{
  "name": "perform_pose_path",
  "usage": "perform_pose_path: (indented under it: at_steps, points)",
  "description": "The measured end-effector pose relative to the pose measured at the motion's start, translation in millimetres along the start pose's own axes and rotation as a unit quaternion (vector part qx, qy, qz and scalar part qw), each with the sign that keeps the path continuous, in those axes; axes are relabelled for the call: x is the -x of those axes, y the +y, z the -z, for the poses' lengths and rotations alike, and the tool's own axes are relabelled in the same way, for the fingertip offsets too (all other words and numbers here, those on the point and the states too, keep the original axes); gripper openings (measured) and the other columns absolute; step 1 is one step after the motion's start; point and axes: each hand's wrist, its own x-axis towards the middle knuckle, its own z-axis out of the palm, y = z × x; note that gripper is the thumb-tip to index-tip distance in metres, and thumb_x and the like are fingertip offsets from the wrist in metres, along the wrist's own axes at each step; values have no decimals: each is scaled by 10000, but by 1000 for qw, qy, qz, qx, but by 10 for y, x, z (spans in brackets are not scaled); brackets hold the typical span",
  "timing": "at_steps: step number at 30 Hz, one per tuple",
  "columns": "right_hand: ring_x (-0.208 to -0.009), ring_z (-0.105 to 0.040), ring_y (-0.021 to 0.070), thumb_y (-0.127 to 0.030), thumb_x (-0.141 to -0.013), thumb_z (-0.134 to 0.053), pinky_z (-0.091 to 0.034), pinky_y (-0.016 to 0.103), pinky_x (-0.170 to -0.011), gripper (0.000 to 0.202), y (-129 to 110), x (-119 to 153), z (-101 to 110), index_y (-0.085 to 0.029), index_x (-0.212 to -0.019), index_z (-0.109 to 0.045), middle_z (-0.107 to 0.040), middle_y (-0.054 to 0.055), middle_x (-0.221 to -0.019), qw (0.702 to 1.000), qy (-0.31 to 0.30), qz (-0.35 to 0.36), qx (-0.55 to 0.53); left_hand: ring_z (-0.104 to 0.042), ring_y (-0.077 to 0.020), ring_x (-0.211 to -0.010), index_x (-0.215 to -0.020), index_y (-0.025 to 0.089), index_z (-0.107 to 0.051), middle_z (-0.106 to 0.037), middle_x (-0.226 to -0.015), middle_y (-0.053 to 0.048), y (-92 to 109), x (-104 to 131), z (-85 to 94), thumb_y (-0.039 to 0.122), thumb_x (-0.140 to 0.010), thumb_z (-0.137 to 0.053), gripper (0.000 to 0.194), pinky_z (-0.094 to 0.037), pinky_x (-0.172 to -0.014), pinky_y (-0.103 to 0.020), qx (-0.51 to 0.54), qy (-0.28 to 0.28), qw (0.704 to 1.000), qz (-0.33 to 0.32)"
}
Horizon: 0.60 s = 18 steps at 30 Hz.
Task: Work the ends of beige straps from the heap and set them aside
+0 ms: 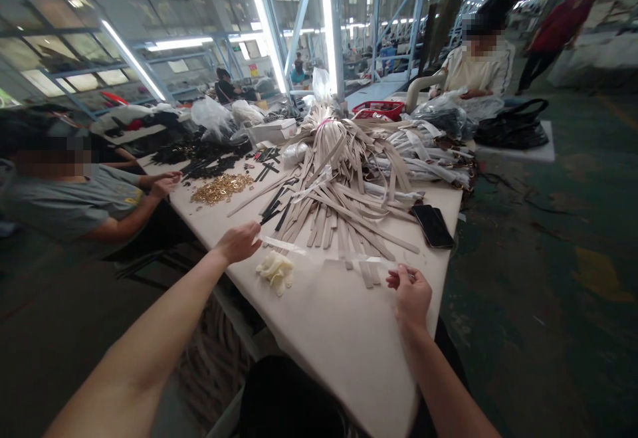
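Observation:
My left hand is closed on one end of a clear, thin strip, left of the beige straps. On the right, my right hand pinches the end of a clear strip. The middle between the two strips is too faint to tell whether they are one piece. Beige straps fan out beyond both hands, some lying under the clear material. A small heap of pale yellow pieces rests on the table just below my left hand.
The table holds gold metal pieces, black strips, a phone at the right edge and a red basket. A person sits at the left; another person is beyond the far right corner.

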Motion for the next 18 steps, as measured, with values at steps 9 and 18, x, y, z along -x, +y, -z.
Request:
perform_pose_path:
  at_steps: [9,18]
  points:
    - [-507,-656,169,-504,-776,-724,-527,255,-447,418,-5,12,-28,-132,-955,-656,-727,66,-714,1000,4,11,21,-641,-240,-889,-923,190,-610,-650,-989,-102,109,122,-95,120,-773,-440,237,-472,-772,-329,89,-31,995,-20]
    - [-497,-648,161,-508,-773,-727,-521,254,-445,421,-24,41,-30,-135,-957,-661,-729,63,-718,999,2,26,22,-660,-170,-659,-1043,168,-657,-705,-1004,-66,418,95,-124,255,-788,-476,325,-518,-626,-286,343,-99,924,135]
